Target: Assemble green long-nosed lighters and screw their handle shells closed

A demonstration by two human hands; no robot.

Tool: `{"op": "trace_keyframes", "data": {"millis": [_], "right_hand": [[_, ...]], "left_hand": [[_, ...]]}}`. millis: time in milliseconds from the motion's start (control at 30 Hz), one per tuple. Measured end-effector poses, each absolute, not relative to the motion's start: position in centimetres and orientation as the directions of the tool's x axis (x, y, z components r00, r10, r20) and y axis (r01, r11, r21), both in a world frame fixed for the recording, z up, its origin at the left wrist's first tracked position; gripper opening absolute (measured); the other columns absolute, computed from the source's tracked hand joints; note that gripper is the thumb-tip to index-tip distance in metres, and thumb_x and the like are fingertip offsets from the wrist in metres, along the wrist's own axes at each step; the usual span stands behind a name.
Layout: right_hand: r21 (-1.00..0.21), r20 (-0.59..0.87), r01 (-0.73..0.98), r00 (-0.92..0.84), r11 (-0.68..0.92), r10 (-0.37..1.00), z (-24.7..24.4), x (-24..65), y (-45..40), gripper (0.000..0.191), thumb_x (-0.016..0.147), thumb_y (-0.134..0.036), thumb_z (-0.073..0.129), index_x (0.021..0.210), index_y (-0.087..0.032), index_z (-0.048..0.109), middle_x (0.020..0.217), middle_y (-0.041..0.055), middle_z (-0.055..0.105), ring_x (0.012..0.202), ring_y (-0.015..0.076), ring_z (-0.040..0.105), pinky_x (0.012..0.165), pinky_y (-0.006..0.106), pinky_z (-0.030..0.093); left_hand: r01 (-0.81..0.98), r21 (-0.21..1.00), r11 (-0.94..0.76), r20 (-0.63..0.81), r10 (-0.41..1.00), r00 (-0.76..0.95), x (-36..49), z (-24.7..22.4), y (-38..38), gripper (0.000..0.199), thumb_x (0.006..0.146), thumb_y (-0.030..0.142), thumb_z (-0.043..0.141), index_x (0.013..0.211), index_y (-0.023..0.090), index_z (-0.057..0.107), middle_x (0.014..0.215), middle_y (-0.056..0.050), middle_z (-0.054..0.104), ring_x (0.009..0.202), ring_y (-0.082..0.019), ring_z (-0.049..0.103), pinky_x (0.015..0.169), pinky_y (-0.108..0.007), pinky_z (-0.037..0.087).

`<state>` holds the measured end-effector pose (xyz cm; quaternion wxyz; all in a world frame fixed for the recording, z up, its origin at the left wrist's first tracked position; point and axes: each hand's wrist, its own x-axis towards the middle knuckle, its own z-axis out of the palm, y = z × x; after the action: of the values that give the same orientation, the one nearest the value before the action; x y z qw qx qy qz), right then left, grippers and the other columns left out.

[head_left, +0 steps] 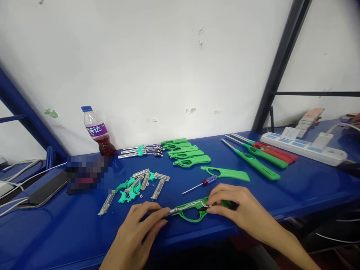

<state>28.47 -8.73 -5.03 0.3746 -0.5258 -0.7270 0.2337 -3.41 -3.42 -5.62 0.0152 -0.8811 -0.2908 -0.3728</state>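
A green lighter shell half (pixel 192 216) lies near the table's front edge, with white wires running along its inside. My left hand (pixel 140 232) pinches the metal tube (pixel 174 210) at the shell's left end. Over the right part of the shell, my right hand (pixel 236 210) has thumb and fingertips closed on a small black part (pixel 204 208) where the wires end. Just behind lies a screwdriver (pixel 206 181) with a purple and red handle. Another green shell half (pixel 230 174) rests beyond it.
Clear tanks (pixel 158 189) and teal pieces (pixel 132 189) lie at left centre. Green shells (pixel 191 161) and metal tubes (pixel 129 152) are behind. Assembled lighters (pixel 257 165) and a power strip (pixel 303 148) stretch rightward. A bottle (pixel 97 131) and phone (pixel 46 187) are left.
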Motion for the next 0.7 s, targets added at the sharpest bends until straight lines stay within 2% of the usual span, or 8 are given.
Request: {"op": "trace_keyframes", "data": {"millis": [100,200,300,367,500,600,700], "right_hand": [[-0.728,0.312,0.593,-0.16,0.344,0.937,-5.1,28.4,-8.7,0.015,0.098,-0.043,0.077,0.096,-0.03,0.083,0.101,0.0002,0.079,0.092,0.019,0.073,0.083,0.027,0.053],[-0.724,0.318,0.595,-0.16,0.349,0.934,-5.3,28.5,-8.8,0.014,0.098,-0.043,0.077,0.096,-0.03,0.083,0.1,-0.0013,0.079,0.092,0.0176,0.073,0.083,0.026,0.053],[-0.721,0.329,0.594,-0.16,0.356,0.931,-5.4,28.5,-8.8,0.014,0.098,-0.042,0.077,0.095,-0.03,0.082,0.099,-0.0023,0.079,0.091,0.0163,0.073,0.082,0.025,0.053],[-0.72,0.333,0.591,-0.163,0.362,0.929,-5.5,28.4,-8.9,0.013,0.098,-0.042,0.076,0.095,-0.03,0.081,0.098,-0.0028,0.079,0.09,0.0158,0.072,0.082,0.025,0.052],[-0.723,0.342,0.585,-0.159,0.367,0.926,-5.4,28.4,-8.8,0.012,0.098,-0.04,0.077,0.094,-0.03,0.082,0.097,-0.0032,0.079,0.09,0.0155,0.073,0.081,0.024,0.052],[-0.72,0.349,0.585,-0.161,0.374,0.923,-5.4,28.3,-8.8,0.011,0.098,-0.039,0.077,0.094,-0.03,0.082,0.097,-0.0034,0.079,0.09,0.0152,0.073,0.082,0.024,0.052],[-0.718,0.35,0.586,-0.162,0.375,0.923,-5.3,28.3,-8.8,0.01,0.098,-0.038,0.077,0.094,-0.03,0.081,0.098,-0.0034,0.079,0.09,0.0151,0.072,0.083,0.024,0.052]], "left_hand": [[0.603,0.167,-0.78,0.713,0.518,0.472,-4.5,-4.2,-1.9,0.027,0.109,0.046,0.056,0.119,0.033,0.078,0.108,-0.001,0.077,0.096,-0.018,0.076,0.084,-0.026,0.063],[0.755,0.144,-0.64,0.707,0.601,0.374,-6.7,-3.3,0.3,0.038,0.107,0.056,0.053,0.118,0.03,0.078,0.108,-0.004,0.077,0.1,-0.026,0.072,0.086,-0.037,0.059],[0.867,0.197,-0.457,0.568,0.774,0.279,-8.4,-3.3,2.2,0.046,0.099,0.057,0.057,0.129,0.027,0.075,0.109,-0.007,0.077,0.102,-0.032,0.069,0.087,-0.043,0.055],[0.892,0.224,-0.394,0.491,0.836,0.246,-8.8,-3.5,2.8,0.051,0.096,0.055,0.058,0.136,0.026,0.072,0.104,-0.006,0.076,0.098,-0.032,0.067,0.086,-0.043,0.054],[0.895,0.236,-0.379,0.419,0.871,0.258,-8.0,-3.7,2.9,0.056,0.093,0.055,0.057,0.138,0.025,0.071,0.095,-0.005,0.072,0.086,-0.029,0.066,0.077,-0.04,0.052],[0.89,0.233,-0.391,0.421,0.866,0.27,-7.0,-3.7,2.9,0.054,0.093,0.049,0.053,0.134,0.02,0.074,0.087,-0.006,0.072,0.081,-0.029,0.068,0.071,-0.039,0.052],[0.881,0.229,-0.414,0.446,0.849,0.283,-6.3,-3.6,2.9,0.046,0.093,0.041,0.05,0.121,0.02,0.08,0.088,-0.008,0.075,0.081,-0.029,0.07,0.07,-0.038,0.053]]}}
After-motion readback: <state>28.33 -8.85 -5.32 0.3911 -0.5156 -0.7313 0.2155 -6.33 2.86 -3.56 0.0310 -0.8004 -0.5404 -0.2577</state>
